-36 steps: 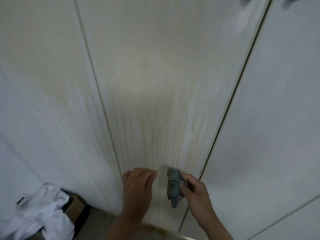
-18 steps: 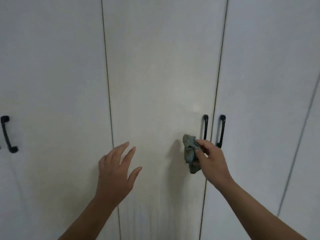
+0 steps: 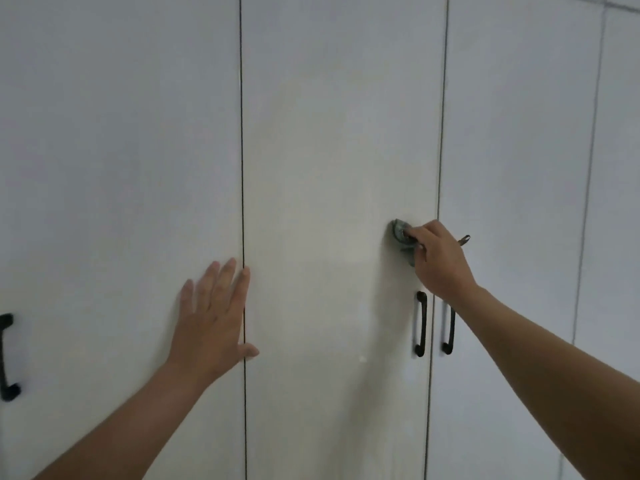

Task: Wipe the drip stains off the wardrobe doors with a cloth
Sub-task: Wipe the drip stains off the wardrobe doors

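One head-worn camera faces the doors (image 3: 339,133) nearly square-on, close enough that the left hand (image 3: 211,323) and right hand (image 3: 440,261) both reach them. The forearms enter from the bottom corners. The handles (image 3: 421,323) sit low in frame, and the wide lens bows the outer seams.

No text, label, brand, number or sign can be read anywhere here.

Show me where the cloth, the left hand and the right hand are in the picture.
cloth (image 3: 399,232), head view, bunched part beside the fingertips.
left hand (image 3: 211,320), head view, back of the hand, flat on the door.
right hand (image 3: 440,261), head view, back of the hand.
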`<state>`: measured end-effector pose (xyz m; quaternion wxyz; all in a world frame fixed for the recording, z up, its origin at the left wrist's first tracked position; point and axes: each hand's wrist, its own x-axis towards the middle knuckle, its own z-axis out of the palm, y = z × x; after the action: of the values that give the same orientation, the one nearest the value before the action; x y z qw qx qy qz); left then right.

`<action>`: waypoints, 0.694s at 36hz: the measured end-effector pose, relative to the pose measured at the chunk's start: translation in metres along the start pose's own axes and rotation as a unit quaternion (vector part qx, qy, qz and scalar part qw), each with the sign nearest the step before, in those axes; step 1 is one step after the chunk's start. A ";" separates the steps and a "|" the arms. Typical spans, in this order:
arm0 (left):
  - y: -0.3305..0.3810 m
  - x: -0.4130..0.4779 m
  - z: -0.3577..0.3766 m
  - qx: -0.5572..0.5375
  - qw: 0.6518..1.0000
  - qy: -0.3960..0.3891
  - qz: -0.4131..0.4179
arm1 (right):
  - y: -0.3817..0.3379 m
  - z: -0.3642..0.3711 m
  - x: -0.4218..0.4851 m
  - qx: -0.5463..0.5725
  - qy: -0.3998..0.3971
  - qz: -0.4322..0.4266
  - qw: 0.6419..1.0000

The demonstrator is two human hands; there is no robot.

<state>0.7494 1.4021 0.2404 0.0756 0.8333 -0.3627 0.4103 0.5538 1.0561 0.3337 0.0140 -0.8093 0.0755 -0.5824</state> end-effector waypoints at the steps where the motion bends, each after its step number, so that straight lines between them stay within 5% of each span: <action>1: 0.002 -0.004 0.004 0.003 1.000 -0.008 -0.004 | 0.003 0.008 -0.004 -0.008 0.002 -0.006 1.000; 9: 0.006 -0.015 0.020 0.038 0.997 -0.050 -0.036 | 0.007 0.051 -0.052 -0.038 0.045 -0.024 0.998; 14: 0.009 -0.014 0.023 0.038 0.997 -0.047 -0.040 | 0.011 0.060 -0.101 -0.080 -0.094 -0.199 0.972; 19: 0.003 -0.015 0.024 0.030 0.999 -0.033 -0.030 | 0.016 0.060 -0.135 -0.105 -0.219 -0.286 0.927; 21: 0.003 -0.014 0.025 0.027 0.999 -0.030 -0.027 | 0.017 0.049 -0.127 -0.103 -0.172 -0.284 0.938; 25: 0.004 -0.013 0.027 0.028 0.999 -0.030 -0.030 | 0.020 0.015 -0.091 -0.083 0.050 -0.158 0.983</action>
<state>0.7585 1.3949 0.2129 0.0534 0.8576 -0.3280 0.3926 0.5375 1.0476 0.2412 -0.1495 -0.7790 -0.0049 -0.6089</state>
